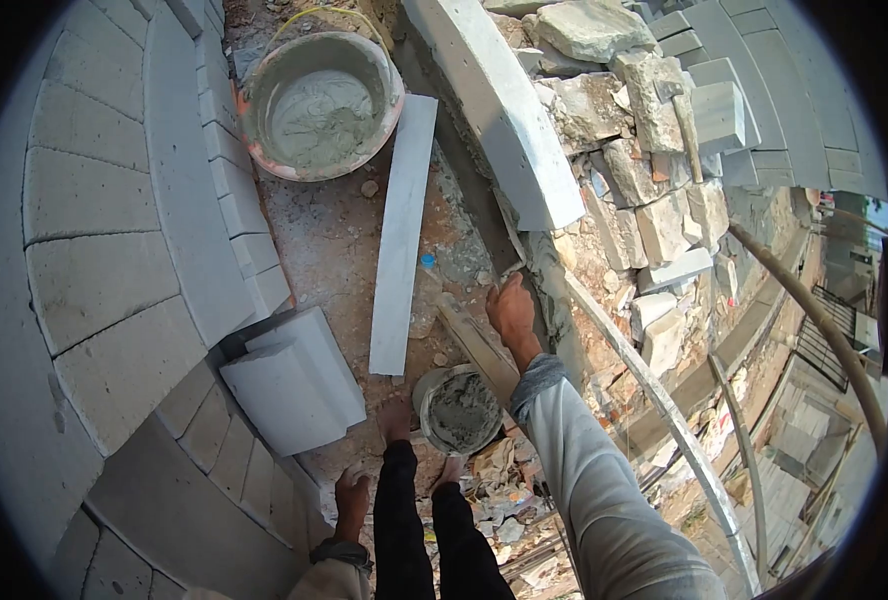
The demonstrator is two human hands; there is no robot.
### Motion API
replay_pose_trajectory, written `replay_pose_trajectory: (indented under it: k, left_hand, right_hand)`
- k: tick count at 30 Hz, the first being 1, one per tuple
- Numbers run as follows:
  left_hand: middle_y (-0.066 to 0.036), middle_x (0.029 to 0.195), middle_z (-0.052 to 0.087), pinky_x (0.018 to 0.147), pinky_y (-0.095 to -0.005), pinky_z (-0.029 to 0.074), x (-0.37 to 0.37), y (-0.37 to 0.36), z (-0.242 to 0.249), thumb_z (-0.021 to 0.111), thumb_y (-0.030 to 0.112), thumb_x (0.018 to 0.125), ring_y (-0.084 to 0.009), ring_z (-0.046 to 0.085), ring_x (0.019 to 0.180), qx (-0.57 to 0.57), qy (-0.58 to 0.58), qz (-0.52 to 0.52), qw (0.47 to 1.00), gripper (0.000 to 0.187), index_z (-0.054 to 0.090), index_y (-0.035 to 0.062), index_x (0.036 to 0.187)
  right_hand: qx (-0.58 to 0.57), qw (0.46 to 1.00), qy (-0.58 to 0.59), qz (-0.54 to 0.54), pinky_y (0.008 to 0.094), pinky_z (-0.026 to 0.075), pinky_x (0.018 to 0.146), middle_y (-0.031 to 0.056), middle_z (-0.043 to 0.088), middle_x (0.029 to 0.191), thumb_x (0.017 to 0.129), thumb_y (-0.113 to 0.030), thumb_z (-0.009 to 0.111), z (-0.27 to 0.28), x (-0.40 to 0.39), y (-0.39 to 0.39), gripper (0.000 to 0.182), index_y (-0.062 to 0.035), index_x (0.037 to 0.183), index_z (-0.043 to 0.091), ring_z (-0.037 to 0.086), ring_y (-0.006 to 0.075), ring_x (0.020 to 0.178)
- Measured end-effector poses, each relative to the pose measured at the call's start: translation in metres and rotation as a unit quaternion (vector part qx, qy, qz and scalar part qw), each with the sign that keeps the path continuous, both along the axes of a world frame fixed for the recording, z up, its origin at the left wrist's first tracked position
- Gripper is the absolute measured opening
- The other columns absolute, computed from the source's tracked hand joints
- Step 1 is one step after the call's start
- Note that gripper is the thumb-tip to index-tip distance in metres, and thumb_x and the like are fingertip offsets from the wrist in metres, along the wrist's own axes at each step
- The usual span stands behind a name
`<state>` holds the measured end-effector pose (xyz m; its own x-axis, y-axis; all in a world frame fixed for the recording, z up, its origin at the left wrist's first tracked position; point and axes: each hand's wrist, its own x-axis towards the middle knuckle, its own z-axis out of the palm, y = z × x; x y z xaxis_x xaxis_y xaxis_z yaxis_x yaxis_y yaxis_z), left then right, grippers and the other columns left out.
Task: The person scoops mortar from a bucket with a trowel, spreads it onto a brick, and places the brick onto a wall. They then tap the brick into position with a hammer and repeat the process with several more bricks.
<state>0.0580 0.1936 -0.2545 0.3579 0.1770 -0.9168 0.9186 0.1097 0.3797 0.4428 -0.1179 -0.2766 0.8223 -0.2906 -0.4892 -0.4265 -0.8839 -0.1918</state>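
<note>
My right hand (512,312) is closed around the handle of a small trowel (511,238), whose narrow blade lies over the mortar channel (484,205) beside the long pale stone block (499,120). Low in the view, my left hand (352,502) hangs near the wall by my leg, fingers loosely bent and apart, with nothing visible in it. A small bucket of mortar (464,412) stands by my feet, left of my right forearm. Farther off sits a large tub of wet mortar (326,108) with a yellow handle.
A long white slab (404,235) lies on the ground between the tub and bucket. Cut blocks (294,385) rest against the curved stone wall (94,195) at left. A wooden board (476,345) touches the bucket. Rubble (654,130) and bent poles (664,400) are at right.
</note>
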Motion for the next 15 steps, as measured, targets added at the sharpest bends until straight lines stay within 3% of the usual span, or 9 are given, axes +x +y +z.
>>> replay_pose_trajectory:
  k: [8, 11, 15]
  left_hand:
    - [-0.006, 0.092, 0.065, 0.061, -0.0255, 0.044, -0.007, -0.008, -0.005, 0.060, 0.009, 0.089, -0.0094, 0.055, 0.072, 0.044, -0.059, -0.016, 0.997, 0.034, 0.062, -0.0043, 0.120]
    - [-0.015, 0.108, 0.069, 0.069, -0.0298, 0.050, 0.003, -0.008, 0.004, 0.058, 0.012, 0.088, -0.0176, 0.063, 0.081, 0.023, 0.016, -0.056, 0.998, 0.046, 0.056, -0.0070, 0.131]
    - [-0.016, 0.106, 0.070, 0.067, -0.0302, 0.050, -0.002, -0.012, 0.000, 0.057, 0.011, 0.089, -0.0179, 0.062, 0.075, 0.031, 0.011, -0.070, 0.997, 0.046, 0.056, -0.0064, 0.131]
  right_hand:
    - [-0.013, 0.995, -0.059, 0.077, 0.0524, 0.055, 0.073, 0.0279, 0.061, 0.105, 0.094, -0.027, 0.060, 0.022, -0.033, -0.031, 0.039, 0.0018, 0.113, 0.043, 0.066, 0.0454, 0.085]
    - [-0.007, 0.991, -0.032, 0.128, 0.0526, 0.055, 0.071, 0.0270, 0.060, 0.107, 0.094, -0.027, 0.060, 0.052, -0.049, -0.044, 0.039, 0.0019, 0.114, 0.043, 0.065, 0.0452, 0.083]
    - [0.059, 0.980, -0.016, 0.191, 0.0530, 0.053, 0.071, 0.0279, 0.061, 0.101, 0.094, -0.028, 0.060, 0.093, -0.067, -0.052, 0.041, 0.0034, 0.115, 0.044, 0.064, 0.0472, 0.082]
